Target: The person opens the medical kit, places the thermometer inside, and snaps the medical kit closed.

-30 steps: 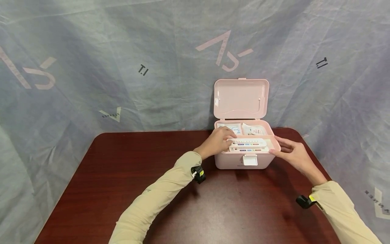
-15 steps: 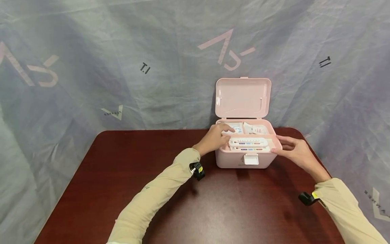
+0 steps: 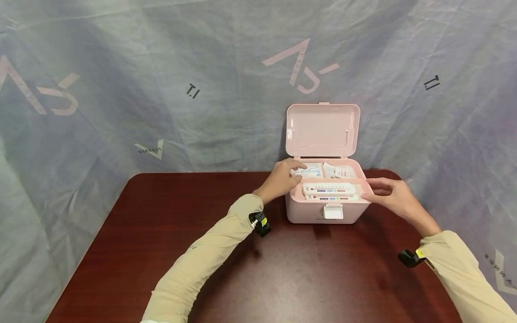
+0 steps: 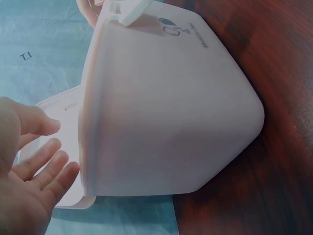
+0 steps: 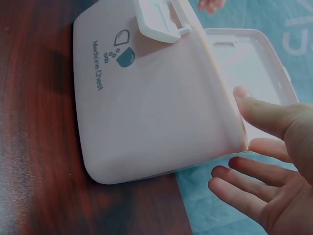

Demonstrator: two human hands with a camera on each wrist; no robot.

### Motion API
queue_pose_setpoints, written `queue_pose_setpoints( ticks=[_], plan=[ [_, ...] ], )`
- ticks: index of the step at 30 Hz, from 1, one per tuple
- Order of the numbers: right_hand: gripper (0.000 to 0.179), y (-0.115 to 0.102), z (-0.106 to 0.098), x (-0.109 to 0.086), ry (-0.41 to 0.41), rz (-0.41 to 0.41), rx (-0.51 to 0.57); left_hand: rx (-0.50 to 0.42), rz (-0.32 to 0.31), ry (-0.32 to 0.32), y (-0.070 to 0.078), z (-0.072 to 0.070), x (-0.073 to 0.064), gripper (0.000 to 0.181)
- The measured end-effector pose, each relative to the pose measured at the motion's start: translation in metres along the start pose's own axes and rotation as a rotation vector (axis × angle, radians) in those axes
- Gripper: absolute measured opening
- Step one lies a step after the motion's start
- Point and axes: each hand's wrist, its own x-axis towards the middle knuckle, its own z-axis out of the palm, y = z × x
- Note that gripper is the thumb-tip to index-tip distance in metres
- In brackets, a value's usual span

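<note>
A pink medicine chest (image 3: 307, 213) stands on the table with its lid (image 3: 323, 130) raised. My left hand (image 3: 278, 179) is over its left rim, fingers loosely bent, beside a white packet (image 3: 310, 170) printed "Surgical" in the back left compartment. Nothing shows between those fingers in the left wrist view; whether they touch the packet cannot be told. My right hand (image 3: 397, 199) rests at the chest's right front corner, thumb at the rim and the other fingers extended along the side. Two white strips with coloured marks, an upper strip (image 3: 329, 189) and a lower strip (image 3: 335, 197), lie in the front compartment.
Clear-wrapped white packets (image 3: 338, 171) lie in the back right compartment. The white latch (image 3: 333, 211) hangs down at the chest's front. Behind the dark red wooden table (image 3: 202, 193) hangs a grey printed cloth (image 3: 226, 116).
My left hand has left the strips in the front compartment and moved back and left to the "Surgical" packet. My right hand stays at the right corner.
</note>
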Motion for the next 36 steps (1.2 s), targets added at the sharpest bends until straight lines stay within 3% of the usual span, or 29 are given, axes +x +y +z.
queue_pose_setpoints(
  ticks=[14,30,36],
  plan=[
    [0.046,0.002,-0.004,0.021,0.092,-0.098,-0.008,-0.045,-0.053,0.035,-0.011,-0.015,0.004,0.032],
    [0.044,-0.001,-0.015,0.038,0.152,-0.045,-0.037,-0.053,-0.087,0.096,-0.012,-0.029,0.020,0.032],
    [0.042,-0.006,-0.021,0.045,0.185,-0.014,-0.032,-0.096,-0.123,0.140,-0.013,-0.034,0.025,0.032]
  ],
)
